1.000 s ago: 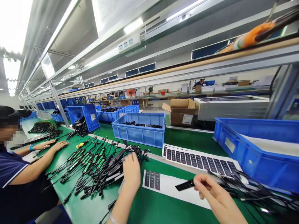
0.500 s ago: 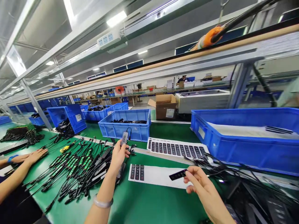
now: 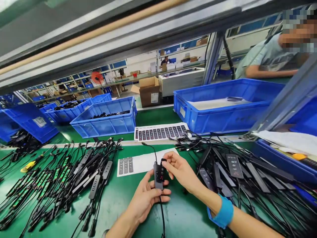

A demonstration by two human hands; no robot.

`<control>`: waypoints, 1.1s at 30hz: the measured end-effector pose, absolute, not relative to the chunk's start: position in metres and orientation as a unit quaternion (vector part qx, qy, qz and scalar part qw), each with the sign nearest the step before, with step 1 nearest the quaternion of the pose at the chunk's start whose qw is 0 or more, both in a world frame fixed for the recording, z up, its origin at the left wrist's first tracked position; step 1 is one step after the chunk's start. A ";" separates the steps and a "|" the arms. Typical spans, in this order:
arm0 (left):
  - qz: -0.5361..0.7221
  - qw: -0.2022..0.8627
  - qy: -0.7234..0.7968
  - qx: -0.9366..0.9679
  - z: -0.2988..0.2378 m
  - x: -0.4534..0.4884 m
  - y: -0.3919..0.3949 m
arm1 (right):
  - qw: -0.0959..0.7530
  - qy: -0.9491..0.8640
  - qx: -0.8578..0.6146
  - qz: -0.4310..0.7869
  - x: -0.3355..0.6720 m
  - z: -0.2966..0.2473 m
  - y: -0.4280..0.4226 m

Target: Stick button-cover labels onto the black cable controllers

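Observation:
Low over the green bench, my left hand (image 3: pixel 145 196) grips a grey-black inline cable controller (image 3: pixel 158 185), its cable running up and down from both ends. My right hand (image 3: pixel 178 168) pinches the upper end of a black sticker label (image 3: pixel 161 172) with printed icons. That label lies against the controller's face, its top end bent up in my fingers; whether it is stuck down I cannot tell. Just behind my hands is a white backing strip (image 3: pixel 142 164) with three black labels at its left end. Farther back lies a fuller label sheet (image 3: pixel 160 133).
Cabled controllers and green circuit boards (image 3: pixel 44 181) crowd the left bench, near a yellow tool (image 3: pixel 28 166). A pile of black controllers (image 3: pixel 234 165) spreads at right. Blue bins (image 3: pixel 111 127) line the back, including a large bin (image 3: pixel 223 115). Beyond it is a person (image 3: pixel 267 59).
My hands have come together in the middle, bringing the controller and label into contact. The view has turned right and down. A co-worker's hands at left have gone out of view.

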State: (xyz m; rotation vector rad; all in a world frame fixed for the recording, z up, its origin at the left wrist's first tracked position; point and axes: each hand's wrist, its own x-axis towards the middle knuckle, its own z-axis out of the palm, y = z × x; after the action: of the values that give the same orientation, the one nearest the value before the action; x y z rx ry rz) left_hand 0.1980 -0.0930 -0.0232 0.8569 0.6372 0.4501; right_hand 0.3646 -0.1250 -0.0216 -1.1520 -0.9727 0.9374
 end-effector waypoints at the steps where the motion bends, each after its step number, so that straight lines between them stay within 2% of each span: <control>1: 0.207 0.840 0.295 0.405 -0.021 0.198 -0.094 | 0.619 -0.432 -0.505 0.418 0.363 -0.022 -0.127; 6: 0.197 0.847 0.282 0.405 -0.013 0.198 -0.099 | 0.592 -0.451 -0.511 0.429 0.357 -0.018 -0.133; 33: 0.199 0.853 0.264 0.405 -0.017 0.198 -0.100 | 0.586 -0.442 -0.511 0.448 0.356 -0.018 -0.137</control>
State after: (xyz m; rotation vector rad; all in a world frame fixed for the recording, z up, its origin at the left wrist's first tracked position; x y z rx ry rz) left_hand 0.1975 -0.0999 -0.0174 0.8518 0.5553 0.4180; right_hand 0.3555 -0.1373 -0.0177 -1.1907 -1.0293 1.0434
